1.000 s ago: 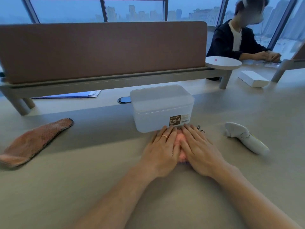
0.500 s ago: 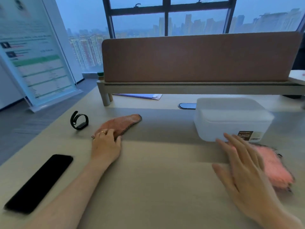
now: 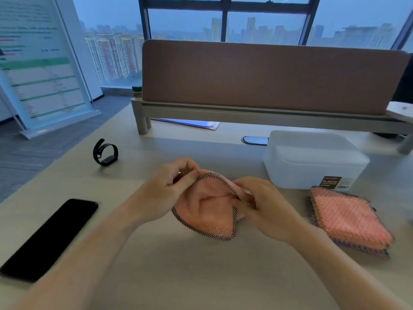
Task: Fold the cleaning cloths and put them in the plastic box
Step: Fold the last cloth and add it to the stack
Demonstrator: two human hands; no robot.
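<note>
A pink cleaning cloth [image 3: 210,217] with a dark checked border hangs crumpled between my hands just above the desk's middle. My left hand [image 3: 166,189] pinches its upper left edge. My right hand [image 3: 264,202] pinches the border on the right. To the right, a stack of folded cloths [image 3: 348,219], pink on top and purple beneath, lies on the desk. Behind that stack stands the white translucent plastic box [image 3: 312,162], its lid on, with a brown label on its front.
A black phone [image 3: 50,239] lies at the near left. A black wristband [image 3: 105,152] stands further back on the left. A brown divider panel [image 3: 268,74] on a raised shelf runs across the back, with papers [image 3: 190,124] under it.
My left hand has carried the pink cloth from the left side of the desk to the middle. My right hand has left the folded stack and taken hold of this cloth.
</note>
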